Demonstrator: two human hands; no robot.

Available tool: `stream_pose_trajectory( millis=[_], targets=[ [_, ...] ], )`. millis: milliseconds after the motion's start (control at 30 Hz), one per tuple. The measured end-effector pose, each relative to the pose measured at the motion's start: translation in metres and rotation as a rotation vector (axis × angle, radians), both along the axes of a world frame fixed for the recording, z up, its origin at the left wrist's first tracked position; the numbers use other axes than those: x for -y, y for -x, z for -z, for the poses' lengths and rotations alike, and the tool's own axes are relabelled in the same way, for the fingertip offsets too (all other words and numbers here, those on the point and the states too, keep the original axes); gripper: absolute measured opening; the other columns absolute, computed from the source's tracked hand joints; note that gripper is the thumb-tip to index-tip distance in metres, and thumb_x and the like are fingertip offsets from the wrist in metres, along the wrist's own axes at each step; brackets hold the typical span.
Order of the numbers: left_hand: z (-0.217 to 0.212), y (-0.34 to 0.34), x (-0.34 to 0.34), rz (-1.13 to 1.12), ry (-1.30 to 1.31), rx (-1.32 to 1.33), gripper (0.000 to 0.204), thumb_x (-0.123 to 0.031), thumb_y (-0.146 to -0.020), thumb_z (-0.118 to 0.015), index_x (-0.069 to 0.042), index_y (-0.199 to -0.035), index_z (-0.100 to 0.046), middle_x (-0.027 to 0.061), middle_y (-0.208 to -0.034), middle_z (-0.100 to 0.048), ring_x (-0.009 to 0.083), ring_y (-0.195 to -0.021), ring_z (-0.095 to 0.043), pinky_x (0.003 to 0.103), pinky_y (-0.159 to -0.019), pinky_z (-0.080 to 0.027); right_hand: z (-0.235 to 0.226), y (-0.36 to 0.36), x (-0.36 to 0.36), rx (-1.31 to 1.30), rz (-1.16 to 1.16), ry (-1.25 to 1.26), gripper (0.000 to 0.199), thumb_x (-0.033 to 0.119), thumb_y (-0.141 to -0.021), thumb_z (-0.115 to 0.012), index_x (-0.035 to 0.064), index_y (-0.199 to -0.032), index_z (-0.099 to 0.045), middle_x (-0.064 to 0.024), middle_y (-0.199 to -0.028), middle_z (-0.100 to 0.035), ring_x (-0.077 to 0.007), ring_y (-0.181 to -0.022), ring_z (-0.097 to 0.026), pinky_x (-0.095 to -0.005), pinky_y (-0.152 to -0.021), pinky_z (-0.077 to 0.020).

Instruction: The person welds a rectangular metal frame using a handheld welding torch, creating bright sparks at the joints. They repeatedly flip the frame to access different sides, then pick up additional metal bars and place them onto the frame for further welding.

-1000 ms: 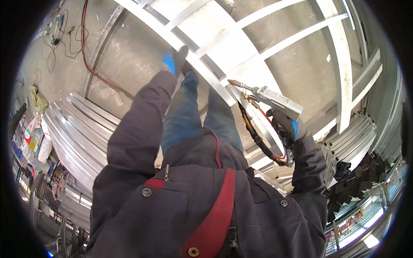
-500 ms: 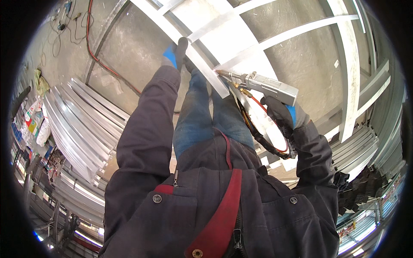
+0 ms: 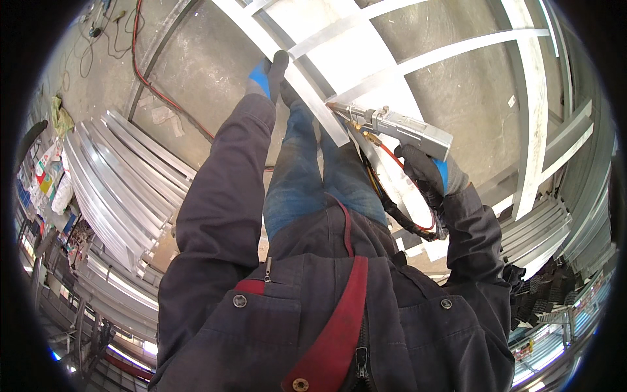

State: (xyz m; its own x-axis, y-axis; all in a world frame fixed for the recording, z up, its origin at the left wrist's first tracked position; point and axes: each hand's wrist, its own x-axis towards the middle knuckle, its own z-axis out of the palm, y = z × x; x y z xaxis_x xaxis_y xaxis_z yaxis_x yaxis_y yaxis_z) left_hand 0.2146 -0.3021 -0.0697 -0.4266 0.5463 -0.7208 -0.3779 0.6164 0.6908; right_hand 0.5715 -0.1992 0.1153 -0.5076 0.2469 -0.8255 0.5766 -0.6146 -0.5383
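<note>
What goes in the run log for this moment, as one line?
left hand: gloved, on pale metal frame bar | right hand: gloved, holding grey metal handheld welding gun | gun tip: at bar

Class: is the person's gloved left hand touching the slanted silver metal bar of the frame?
Touching. The head view shows the gloved left hand resting on the slanted silver metal bar, its dark fingers lying over the bar's edge with no gap.

Grey welding gun (image 3: 401, 127) against metal bar (image 3: 307, 88)
</note>
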Motion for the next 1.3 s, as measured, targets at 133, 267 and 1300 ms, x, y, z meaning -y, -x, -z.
stream_pose_trajectory(
  millis=[133,267,1300],
  targets=[
    [-0.002,0.002,0.001,0.062,0.038,-0.046,0.078,-0.053,-0.089,-0.074,0.007,-0.134,-0.052,0.0139,-0.119,-0.062,0.0201,-0.102,-0.066,0.031,-0.09,-0.057,-0.003,0.006,0.0,-0.031,-0.028,-0.072,0.024,0.026,-0.096,-0.067,0.0042,-0.105,-0.064,-0.0003,-0.079,-0.059,-0.0084,-0.065,-0.055,-0.0244,-0.056,-0.0458],
    [0.0,0.002,0.0,0.037,0.032,-0.004,0.079,-0.053,-0.089,-0.074,0.007,-0.134,-0.052,0.0127,-0.118,-0.063,0.0191,-0.101,-0.066,0.031,-0.089,-0.057,-0.007,0.01,-0.003,0.011,-0.1,-0.087,0.024,0.027,-0.096,-0.066,0.0042,-0.104,-0.063,0.0,-0.078,-0.058,-0.0083,-0.065,-0.054,-0.0245,-0.056,-0.0451],
    [-0.005,0.006,-0.001,0.087,0.036,-0.043,0.075,-0.053,-0.091,-0.071,0.009,-0.13,-0.056,0.0126,-0.116,-0.063,0.0191,-0.101,-0.066,0.032,-0.091,-0.055,0.014,-0.019,0.002,-0.064,-0.182,-0.183,0.026,0.022,-0.097,-0.065,0.0013,-0.113,-0.063,-0.003,-0.089,-0.062,-0.009,-0.074,-0.058,-0.0265,-0.062,-0.05]
  ],
)
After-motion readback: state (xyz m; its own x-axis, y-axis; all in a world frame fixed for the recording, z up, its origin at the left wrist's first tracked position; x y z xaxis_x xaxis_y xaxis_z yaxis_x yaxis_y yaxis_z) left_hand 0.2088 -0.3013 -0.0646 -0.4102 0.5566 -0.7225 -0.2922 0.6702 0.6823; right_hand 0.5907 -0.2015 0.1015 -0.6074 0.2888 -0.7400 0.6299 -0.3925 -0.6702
